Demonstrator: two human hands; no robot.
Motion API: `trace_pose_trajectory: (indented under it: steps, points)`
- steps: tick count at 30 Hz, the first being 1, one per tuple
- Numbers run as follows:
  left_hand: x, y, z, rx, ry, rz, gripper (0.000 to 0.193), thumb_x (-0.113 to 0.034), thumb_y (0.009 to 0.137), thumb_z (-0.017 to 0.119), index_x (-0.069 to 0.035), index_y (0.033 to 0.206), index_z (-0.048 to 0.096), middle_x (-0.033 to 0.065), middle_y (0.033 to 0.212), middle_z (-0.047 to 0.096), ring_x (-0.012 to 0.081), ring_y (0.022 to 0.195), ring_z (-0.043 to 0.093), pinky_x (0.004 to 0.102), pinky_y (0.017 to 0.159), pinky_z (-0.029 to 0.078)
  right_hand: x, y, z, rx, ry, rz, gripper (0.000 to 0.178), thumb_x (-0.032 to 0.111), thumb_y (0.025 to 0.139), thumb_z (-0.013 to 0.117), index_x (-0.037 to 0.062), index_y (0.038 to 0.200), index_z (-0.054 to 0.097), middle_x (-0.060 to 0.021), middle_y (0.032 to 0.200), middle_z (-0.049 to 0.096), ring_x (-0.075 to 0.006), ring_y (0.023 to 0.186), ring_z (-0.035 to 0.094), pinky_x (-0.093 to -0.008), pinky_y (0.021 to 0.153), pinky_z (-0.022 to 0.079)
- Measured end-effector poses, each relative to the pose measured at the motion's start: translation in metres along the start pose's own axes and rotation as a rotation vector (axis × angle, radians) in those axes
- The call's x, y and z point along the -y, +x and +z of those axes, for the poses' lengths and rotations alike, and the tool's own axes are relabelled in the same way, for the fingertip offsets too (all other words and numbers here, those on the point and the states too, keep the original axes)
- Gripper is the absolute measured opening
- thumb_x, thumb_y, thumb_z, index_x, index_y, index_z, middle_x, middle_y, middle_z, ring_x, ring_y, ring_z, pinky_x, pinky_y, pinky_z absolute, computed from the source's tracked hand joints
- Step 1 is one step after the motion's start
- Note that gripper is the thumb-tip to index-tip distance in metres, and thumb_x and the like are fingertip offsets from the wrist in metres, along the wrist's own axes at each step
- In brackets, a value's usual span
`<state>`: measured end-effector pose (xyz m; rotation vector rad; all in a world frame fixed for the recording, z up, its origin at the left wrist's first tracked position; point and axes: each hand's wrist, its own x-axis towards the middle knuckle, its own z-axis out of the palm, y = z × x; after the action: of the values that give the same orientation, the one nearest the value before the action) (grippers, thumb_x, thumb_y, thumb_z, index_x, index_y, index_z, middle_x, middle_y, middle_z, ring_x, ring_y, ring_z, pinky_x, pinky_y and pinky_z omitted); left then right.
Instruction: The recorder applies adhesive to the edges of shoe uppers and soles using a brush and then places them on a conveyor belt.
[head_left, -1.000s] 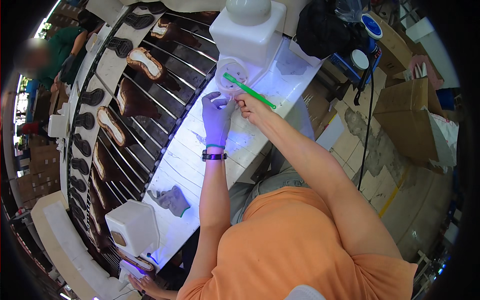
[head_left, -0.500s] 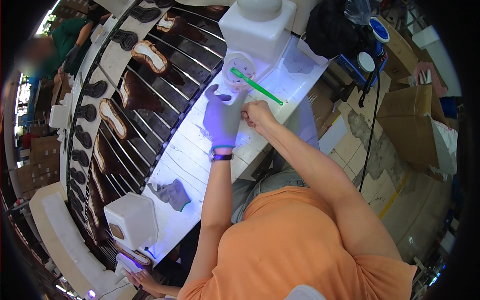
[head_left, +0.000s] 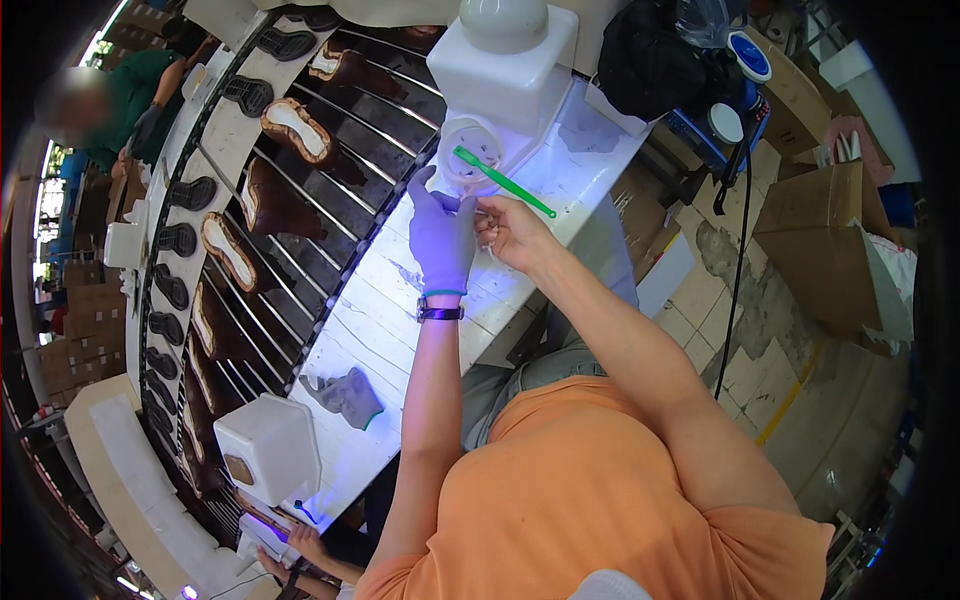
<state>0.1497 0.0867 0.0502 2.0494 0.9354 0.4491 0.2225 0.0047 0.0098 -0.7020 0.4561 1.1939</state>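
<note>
My left hand [head_left: 441, 238] wears a grey glove, bluish under the light, and is raised over the white table [head_left: 360, 325]. Its thumb stands apart from the fingers, and it holds no object. My bare right hand [head_left: 514, 233] meets the glove's finger side, its fingers curled and pinching at the glove; the exact grip is partly hidden. Just beyond both hands a green-handled brush [head_left: 520, 190] lies across a small white tub [head_left: 449, 150]. A second grey glove [head_left: 350, 398] lies loose on the table to the left of my forearm.
A white box-shaped housing [head_left: 500, 60] stands behind the tub, another white housing [head_left: 266, 450] at lower left. Brown shoe uppers [head_left: 297, 130] and black soles [head_left: 178, 240] line the conveyor. A co-worker's hands [head_left: 305, 545] are at lower left. A cardboard box [head_left: 815, 240] stands right.
My right hand has turned and loosened from a tighter fist, its fingers now showing beside the glove. My left thumb has tilted inward. The co-worker's second hand has come into sight at lower left.
</note>
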Motion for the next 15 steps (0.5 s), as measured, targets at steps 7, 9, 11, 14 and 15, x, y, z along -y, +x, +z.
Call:
trace_pose_trajectory:
  steps: [7, 9, 11, 14, 15]
  points:
    - [-0.015, -0.009, 0.001, -0.008, -0.28, -0.08, 0.047, -0.008, 0.078, 0.072, -0.003, 0.118, 0.046, 0.002, 0.064, 0.058, 0.0084, 0.059, 0.056, 0.0238, 0.054, 0.043, -0.005, 0.011, 0.004, 0.044, 0.123, -0.008, 0.015, 0.017, 0.093, 0.052, 0.0046, 0.095, 0.061, -0.0013, 0.082, 0.062, -0.0056, 0.055, 0.043, -0.0199, 0.043, 0.03]
    - [-0.011, -0.011, 0.0, 0.015, -0.271, -0.06, 0.047, -0.007, 0.079, 0.07, -0.004, 0.119, 0.046, 0.0024, 0.066, 0.059, 0.0099, 0.059, 0.059, 0.0248, 0.054, 0.045, -0.011, 0.009, 0.005, 0.028, 0.141, -0.045, 0.015, 0.018, 0.093, 0.053, 0.0047, 0.094, 0.061, -0.0012, 0.081, 0.061, -0.0051, 0.054, 0.042, -0.0195, 0.041, 0.028]
    - [-0.004, -0.013, 0.001, 0.041, -0.261, -0.043, 0.048, -0.006, 0.079, 0.068, -0.004, 0.121, 0.045, 0.0027, 0.067, 0.06, 0.0113, 0.06, 0.062, 0.0257, 0.054, 0.047, -0.013, 0.011, 0.004, 0.01, 0.161, -0.083, 0.016, 0.019, 0.093, 0.053, 0.0048, 0.093, 0.06, -0.001, 0.08, 0.061, -0.0046, 0.053, 0.042, -0.0191, 0.039, 0.027]
    - [0.0, -0.017, 0.0, 0.016, -0.23, 0.002, 0.048, -0.006, 0.079, 0.069, -0.004, 0.12, 0.045, 0.0023, 0.067, 0.06, 0.0107, 0.057, 0.059, 0.0237, 0.054, 0.045, -0.008, 0.011, 0.003, 0.043, 0.101, -0.062, 0.015, 0.018, 0.093, 0.054, 0.0047, 0.09, 0.059, -0.0021, 0.078, 0.059, -0.004, 0.049, 0.039, -0.0185, 0.037, 0.023]
    - [0.001, -0.018, -0.003, 0.001, -0.212, 0.003, 0.048, -0.008, 0.079, 0.069, -0.004, 0.12, 0.045, 0.0022, 0.067, 0.059, 0.0103, 0.059, 0.058, 0.0244, 0.054, 0.044, -0.005, 0.012, 0.005, 0.057, 0.033, -0.022, 0.014, 0.017, 0.093, 0.055, 0.0043, 0.089, 0.059, -0.0023, 0.077, 0.058, -0.0038, 0.048, 0.038, -0.0186, 0.036, 0.022]
